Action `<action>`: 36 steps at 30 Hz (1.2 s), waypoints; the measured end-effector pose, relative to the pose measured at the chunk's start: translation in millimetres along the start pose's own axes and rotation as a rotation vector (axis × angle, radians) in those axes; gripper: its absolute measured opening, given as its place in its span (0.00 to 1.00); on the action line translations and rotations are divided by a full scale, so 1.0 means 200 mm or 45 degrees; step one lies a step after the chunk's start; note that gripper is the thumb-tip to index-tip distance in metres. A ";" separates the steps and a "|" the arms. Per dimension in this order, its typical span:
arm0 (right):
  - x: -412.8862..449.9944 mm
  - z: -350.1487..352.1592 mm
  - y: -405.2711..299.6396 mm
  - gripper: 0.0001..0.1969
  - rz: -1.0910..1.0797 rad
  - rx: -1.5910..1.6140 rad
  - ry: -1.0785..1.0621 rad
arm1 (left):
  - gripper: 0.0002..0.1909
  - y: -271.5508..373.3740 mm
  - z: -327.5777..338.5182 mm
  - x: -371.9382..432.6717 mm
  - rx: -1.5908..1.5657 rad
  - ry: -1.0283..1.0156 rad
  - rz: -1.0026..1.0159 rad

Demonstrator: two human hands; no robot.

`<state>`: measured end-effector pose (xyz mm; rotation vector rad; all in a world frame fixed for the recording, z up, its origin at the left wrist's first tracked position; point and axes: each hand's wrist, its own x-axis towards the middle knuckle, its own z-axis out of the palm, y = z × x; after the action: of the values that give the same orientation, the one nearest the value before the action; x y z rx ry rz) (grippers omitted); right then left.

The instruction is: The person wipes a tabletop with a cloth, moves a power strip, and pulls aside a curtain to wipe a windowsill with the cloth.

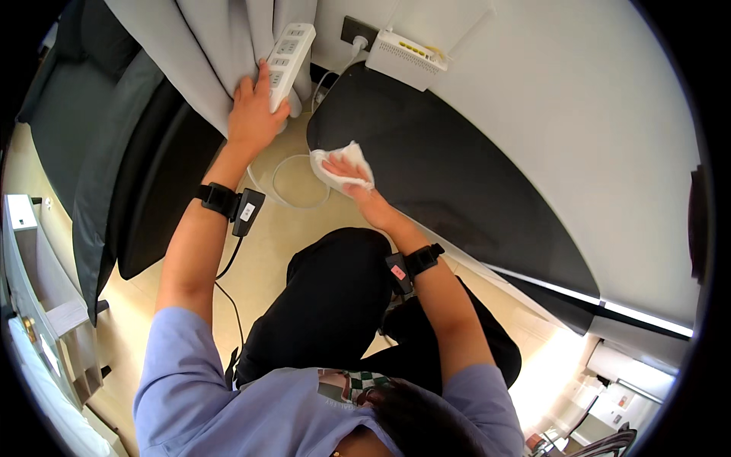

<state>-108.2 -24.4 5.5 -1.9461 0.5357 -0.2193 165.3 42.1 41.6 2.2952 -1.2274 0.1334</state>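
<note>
My left hand grips a white power strip by its lower end, holding it up in front of the grey curtain. The strip's sockets face up, and its upper end points away from me. Under my right hand lies a crumpled white cloth or tissue, with my fingers spread over it. That cloth rests against the near left edge of a glossy black cabinet top. A white cable loops on the floor between my two hands.
At the wall, a white router stands on the cabinet's far end. A white plug sits in a dark wall socket beside it. To the left is a dark sofa. A shelf unit stands at the lower left on the pale floor.
</note>
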 end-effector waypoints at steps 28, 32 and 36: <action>0.18 -0.90 0.73 0.32 0.485 -1.053 0.966 | 0.45 -0.04 0.02 -0.03 0.084 -0.053 -0.032; 0.40 -0.58 0.56 0.34 0.453 -1.065 0.993 | 0.45 -0.05 0.02 -0.02 0.024 -0.021 -0.063; 0.53 -0.34 0.44 0.35 0.347 -1.043 0.941 | 0.45 -0.05 0.03 -0.01 0.060 -0.031 -0.043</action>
<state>-64.0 -158.2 -53.3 -2.5091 1.5548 -0.6271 171.3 45.5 31.5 2.3634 -1.2091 0.1243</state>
